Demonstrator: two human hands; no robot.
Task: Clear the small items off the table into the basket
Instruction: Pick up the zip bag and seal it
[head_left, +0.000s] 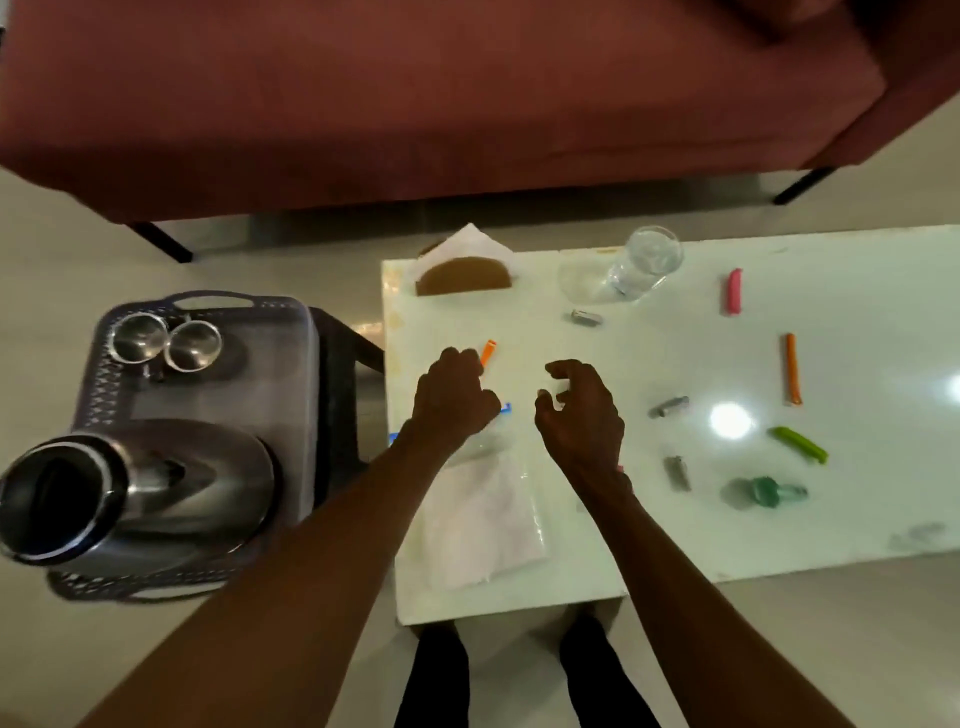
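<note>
Head view: one wide look down at a white table (675, 519) with a basket (291, 374) on a dark stand to its left.
Left hand (452, 400): fingers curled round an orange clip (488, 353), whose tip pokes out above the knuckles, over the table's left part.
Right hand (582, 410): hovers just beside the left, fingers loosely curled, holding nothing.
Plastic bag (483, 519): flat on the table's near-left corner, partly under the left forearm.
Small items on the table: pink clip (734, 291), long orange clip (792, 369), green clip (799, 444), three small metal pieces (669, 407), a teal object (766, 491), all right of the hands.
Glass (644, 262): at the far edge, near a napkin holder (464, 273).
Basket contents: two steel cups (166, 340) and a steel jug (67, 499) on a steel plate.
</note>
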